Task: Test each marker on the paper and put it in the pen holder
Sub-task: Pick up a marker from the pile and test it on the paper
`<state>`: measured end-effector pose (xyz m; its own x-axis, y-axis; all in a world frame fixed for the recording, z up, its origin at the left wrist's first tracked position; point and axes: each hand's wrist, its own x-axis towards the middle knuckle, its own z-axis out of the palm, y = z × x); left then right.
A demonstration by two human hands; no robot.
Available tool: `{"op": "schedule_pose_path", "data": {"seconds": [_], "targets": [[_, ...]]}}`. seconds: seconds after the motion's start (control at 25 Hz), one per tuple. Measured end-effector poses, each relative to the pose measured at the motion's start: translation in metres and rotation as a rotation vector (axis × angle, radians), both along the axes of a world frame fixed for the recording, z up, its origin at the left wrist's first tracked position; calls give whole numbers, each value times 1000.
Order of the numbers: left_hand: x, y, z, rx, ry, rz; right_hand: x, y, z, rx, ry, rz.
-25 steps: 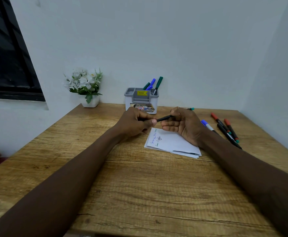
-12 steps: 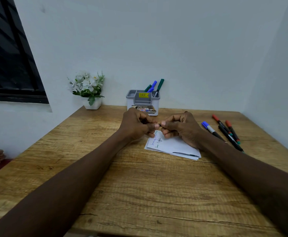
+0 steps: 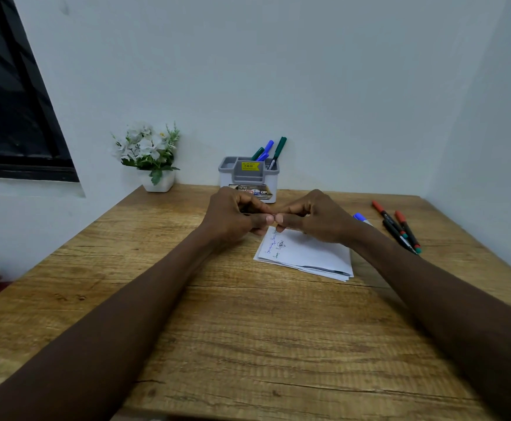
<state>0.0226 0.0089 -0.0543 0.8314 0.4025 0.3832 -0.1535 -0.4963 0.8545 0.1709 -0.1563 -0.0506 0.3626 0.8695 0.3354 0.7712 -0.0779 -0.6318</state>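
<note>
My left hand (image 3: 236,214) and right hand (image 3: 315,218) both pinch one mostly hidden marker (image 3: 274,215) between them, just above the paper (image 3: 308,253).

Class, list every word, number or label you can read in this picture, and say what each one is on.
"49.00", after a currency sign: yellow sticker on the pen holder; its upper line is blurred.
"OP": front label of the holder; the rest is blurred or hidden.
Scribbles on the paper: no readable words.
Print on the loose markers: too small.
</note>
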Motion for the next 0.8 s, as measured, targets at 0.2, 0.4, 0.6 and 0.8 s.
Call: {"op": "schedule_pose_path", "data": {"seconds": [0.2, 0.4, 0.6, 0.8], "targets": [[-1, 5, 2, -91, -66, 35, -3, 7, 1, 0, -254, -101], [-3, 5, 5, -177, 77, 17, -3, 7, 0, 128, -356, -179], [1, 0, 0, 141, 216, -28, -1, 5, 16, 416, -167, -273], [2, -1, -2, 230, 244, -91, 21, 25, 38, 630, 22, -409]]}}
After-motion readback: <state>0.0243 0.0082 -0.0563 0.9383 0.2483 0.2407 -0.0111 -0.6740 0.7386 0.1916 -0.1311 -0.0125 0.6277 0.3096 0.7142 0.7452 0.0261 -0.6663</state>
